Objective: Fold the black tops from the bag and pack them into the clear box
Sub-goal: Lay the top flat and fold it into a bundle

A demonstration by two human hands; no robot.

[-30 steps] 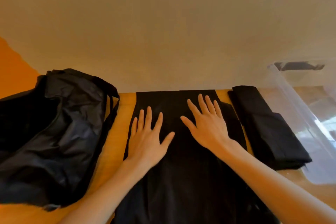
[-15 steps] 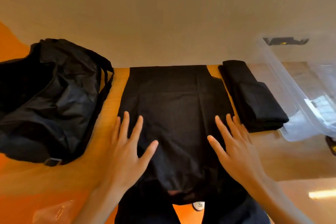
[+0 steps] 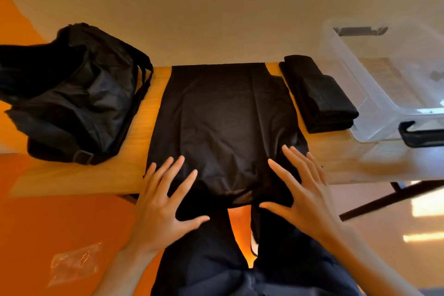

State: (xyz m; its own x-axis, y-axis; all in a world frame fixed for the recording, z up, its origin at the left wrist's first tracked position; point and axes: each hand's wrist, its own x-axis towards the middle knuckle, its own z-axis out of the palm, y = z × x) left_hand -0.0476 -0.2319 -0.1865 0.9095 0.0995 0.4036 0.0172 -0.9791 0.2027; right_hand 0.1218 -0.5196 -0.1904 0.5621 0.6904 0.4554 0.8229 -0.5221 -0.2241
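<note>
Flat black fabric top (image 3: 223, 115) at centre; left hand (image 3: 161, 204), right hand (image 3: 302, 194) at its 6 o'clock hem, fingers splayed wide, gripping nothing. Folded black top (image 3: 317, 94) 2 o'clock, beside clear plastic box (image 3: 384, 84). Crumpled black bag (image 3: 72, 94) 9 o'clock.

Wooden table (image 3: 149, 103), orange floor (image 3: 60, 218), beige wall (image 3: 216, 7)

Forearms (image 3: 125, 269) bare, trousers (image 3: 204, 259) dark, shoe (image 3: 254, 245) white.
</note>
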